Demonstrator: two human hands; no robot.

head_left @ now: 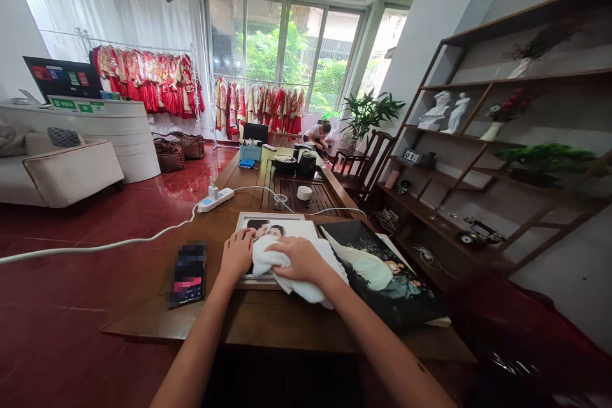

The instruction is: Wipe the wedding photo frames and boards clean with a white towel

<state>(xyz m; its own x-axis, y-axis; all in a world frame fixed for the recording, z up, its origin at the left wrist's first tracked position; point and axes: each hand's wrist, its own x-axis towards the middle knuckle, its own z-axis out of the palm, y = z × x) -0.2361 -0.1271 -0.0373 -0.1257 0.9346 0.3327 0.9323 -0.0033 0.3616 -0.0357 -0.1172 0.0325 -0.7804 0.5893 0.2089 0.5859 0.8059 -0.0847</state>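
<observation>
A framed photo [246, 222] of two people lies flat on the wooden table [287, 325], close to its near edge. On the frame's left side rests my left hand [238, 254], its fingers stretched out over the border. My right hand [299, 258] grips a bunched white towel [310, 290] and presses it on the picture's middle. The towel hides much of the photo's lower part and drapes over the near edge. Just right of it lies a large dark photo print [373, 280] showing a white dress, touching or nearly touching the towel.
A phone [189, 274] lies at the left. Beyond the frame are a power strip [216, 199] with a white cable, a white cup [304, 192] on a tea tray [329, 197], and a black kettle [306, 164]. Shelves [444, 140] stand at right; a person [318, 134] crouches far back.
</observation>
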